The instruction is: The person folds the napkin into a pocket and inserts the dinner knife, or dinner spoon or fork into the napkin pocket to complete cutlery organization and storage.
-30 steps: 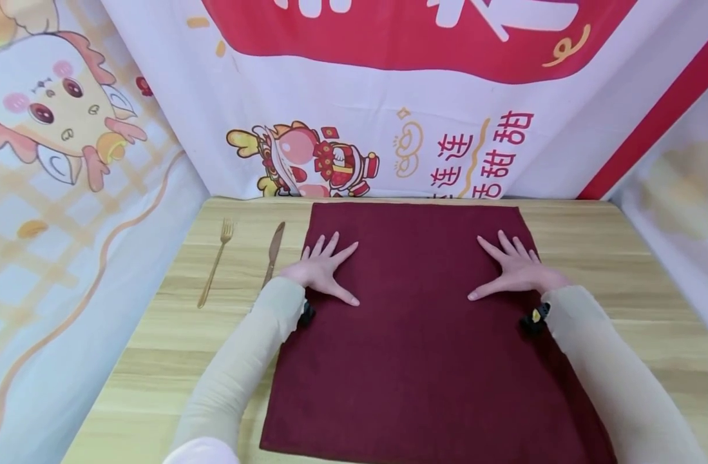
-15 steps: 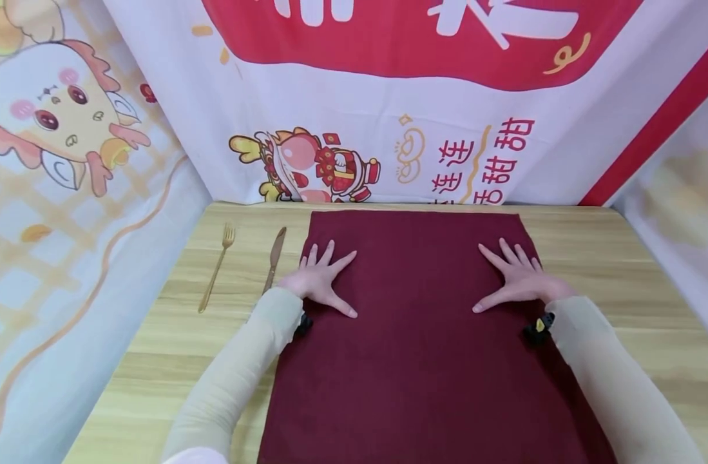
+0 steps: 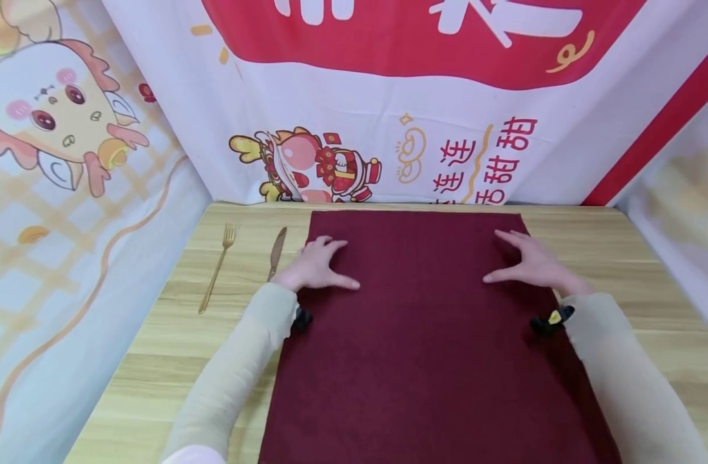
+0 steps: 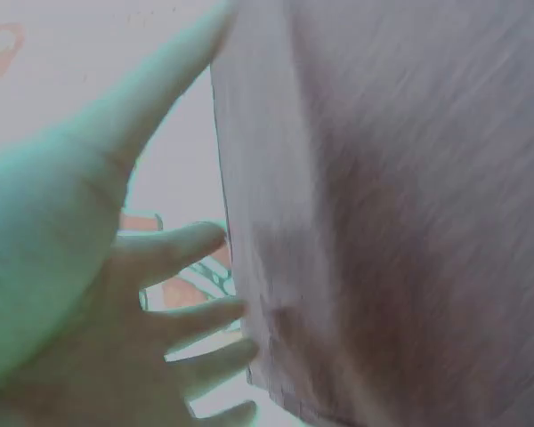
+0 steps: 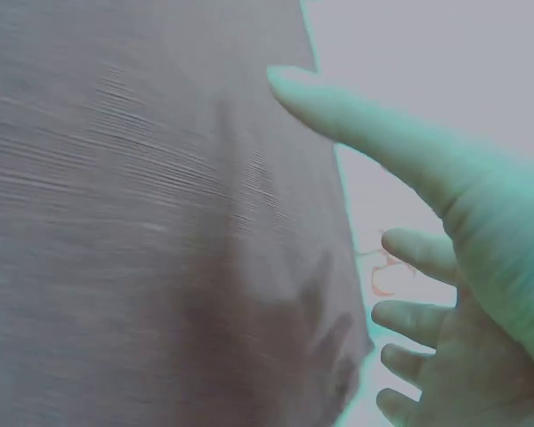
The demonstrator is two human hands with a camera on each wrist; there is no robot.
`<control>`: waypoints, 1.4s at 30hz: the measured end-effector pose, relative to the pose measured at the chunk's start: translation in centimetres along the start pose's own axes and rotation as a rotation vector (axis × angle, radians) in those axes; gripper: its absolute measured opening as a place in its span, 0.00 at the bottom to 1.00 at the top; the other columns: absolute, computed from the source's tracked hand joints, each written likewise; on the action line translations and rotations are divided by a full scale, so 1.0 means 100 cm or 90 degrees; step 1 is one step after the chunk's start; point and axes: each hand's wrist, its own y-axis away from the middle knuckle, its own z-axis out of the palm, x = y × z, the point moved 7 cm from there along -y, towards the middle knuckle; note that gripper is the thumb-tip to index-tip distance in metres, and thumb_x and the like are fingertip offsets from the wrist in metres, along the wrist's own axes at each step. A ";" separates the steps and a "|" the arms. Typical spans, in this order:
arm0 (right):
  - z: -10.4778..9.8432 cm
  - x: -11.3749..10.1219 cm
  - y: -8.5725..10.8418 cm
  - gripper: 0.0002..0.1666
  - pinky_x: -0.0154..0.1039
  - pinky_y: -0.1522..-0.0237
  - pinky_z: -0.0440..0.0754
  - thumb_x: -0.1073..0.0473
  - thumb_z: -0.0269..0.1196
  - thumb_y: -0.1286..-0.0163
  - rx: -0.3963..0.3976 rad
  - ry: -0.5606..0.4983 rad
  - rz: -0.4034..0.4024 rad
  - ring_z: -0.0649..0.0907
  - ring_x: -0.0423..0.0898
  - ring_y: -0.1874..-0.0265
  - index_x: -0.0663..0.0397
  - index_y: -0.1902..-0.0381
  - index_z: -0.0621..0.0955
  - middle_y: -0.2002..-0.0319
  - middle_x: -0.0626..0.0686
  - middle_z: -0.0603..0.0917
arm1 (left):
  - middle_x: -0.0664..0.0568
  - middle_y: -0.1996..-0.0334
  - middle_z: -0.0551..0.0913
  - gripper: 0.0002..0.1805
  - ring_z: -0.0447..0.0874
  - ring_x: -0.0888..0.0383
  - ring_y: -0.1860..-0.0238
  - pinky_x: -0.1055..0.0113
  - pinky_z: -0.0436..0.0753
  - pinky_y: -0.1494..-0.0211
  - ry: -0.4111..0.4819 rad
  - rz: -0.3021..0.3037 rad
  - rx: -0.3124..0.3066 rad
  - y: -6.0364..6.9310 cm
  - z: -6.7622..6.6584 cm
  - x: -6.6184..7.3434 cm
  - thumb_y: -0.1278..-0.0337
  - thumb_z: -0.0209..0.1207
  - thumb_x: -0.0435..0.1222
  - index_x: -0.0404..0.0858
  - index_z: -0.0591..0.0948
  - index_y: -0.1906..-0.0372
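A wine-red cloth lies spread flat on the wooden table in the head view. My left hand is over its left edge, thumb and fingers spread apart with nothing between them. Over the right edge is my right hand, its thumb and fingers also apart and holding nothing. In the right wrist view the right fingers stand off the cloth, and a shadow falls on it. The left fingertips are close to the cloth in the left wrist view; whether they touch it I cannot tell.
A gold fork and a gold knife lie left of the cloth, the knife's handle partly behind my left hand and sleeve. Wooden tabletop shows on both sides. A printed white curtain hangs along the table's back edge.
Both hands were spread flat on the cloth; now they have risen and their fingers have drawn in a little. The right hand has shifted outward to the right. The cloth stays put.
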 end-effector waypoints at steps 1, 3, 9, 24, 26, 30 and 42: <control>-0.007 0.002 -0.002 0.66 0.72 0.32 0.53 0.43 0.77 0.41 0.006 -0.019 0.013 0.51 0.72 0.27 0.62 0.19 0.52 0.24 0.74 0.51 | 0.35 0.25 0.59 0.59 0.56 0.37 0.27 0.40 0.59 0.27 0.012 -0.004 0.023 -0.004 -0.006 -0.003 0.54 0.72 0.64 0.38 0.63 0.22; -0.019 0.008 -0.004 0.66 0.73 0.33 0.54 0.43 0.75 0.38 0.007 -0.070 0.050 0.52 0.71 0.27 0.60 0.19 0.49 0.23 0.73 0.50 | 0.36 0.26 0.62 0.57 0.59 0.39 0.28 0.44 0.63 0.28 0.054 -0.021 0.057 -0.012 -0.017 -0.013 0.50 0.71 0.62 0.36 0.63 0.22; -0.047 0.034 -0.012 0.66 0.73 0.33 0.55 0.37 0.70 0.34 0.024 -0.136 0.142 0.52 0.72 0.27 0.59 0.18 0.44 0.23 0.74 0.49 | 0.40 0.27 0.65 0.57 0.64 0.43 0.30 0.46 0.66 0.29 0.223 -0.105 0.115 -0.036 -0.033 -0.053 0.48 0.71 0.61 0.37 0.58 0.21; -0.044 0.061 -0.018 0.64 0.65 0.31 0.61 0.29 0.63 0.33 0.051 -0.225 0.259 0.61 0.68 0.30 0.66 0.20 0.50 0.25 0.73 0.54 | 0.36 0.33 0.72 0.39 0.78 0.48 0.44 0.59 0.76 0.39 0.582 -0.239 0.170 -0.048 -0.031 -0.066 0.24 0.56 0.44 0.33 0.55 0.20; -0.044 0.061 -0.019 0.58 0.66 0.30 0.57 0.31 0.61 0.30 0.056 -0.217 0.261 0.59 0.68 0.30 0.65 0.21 0.54 0.25 0.73 0.54 | 0.38 0.36 0.75 0.36 0.79 0.51 0.50 0.61 0.78 0.43 0.594 -0.251 0.162 -0.048 -0.027 -0.065 0.24 0.56 0.43 0.33 0.58 0.21; -0.045 0.060 -0.024 0.47 0.64 0.29 0.56 0.39 0.60 0.25 0.085 -0.198 0.251 0.59 0.68 0.30 0.63 0.22 0.60 0.26 0.73 0.57 | 0.39 0.37 0.76 0.34 0.78 0.51 0.47 0.59 0.77 0.40 0.513 -0.244 0.129 -0.053 -0.021 -0.062 0.28 0.61 0.40 0.30 0.65 0.25; -0.042 0.062 -0.025 0.40 0.58 0.29 0.60 0.48 0.64 0.26 0.132 -0.201 0.252 0.62 0.65 0.29 0.68 0.28 0.68 0.27 0.72 0.62 | 0.49 0.68 0.80 0.20 0.76 0.55 0.65 0.64 0.76 0.59 0.383 -0.200 0.161 -0.061 -0.010 -0.046 0.37 0.68 0.48 0.34 0.85 0.55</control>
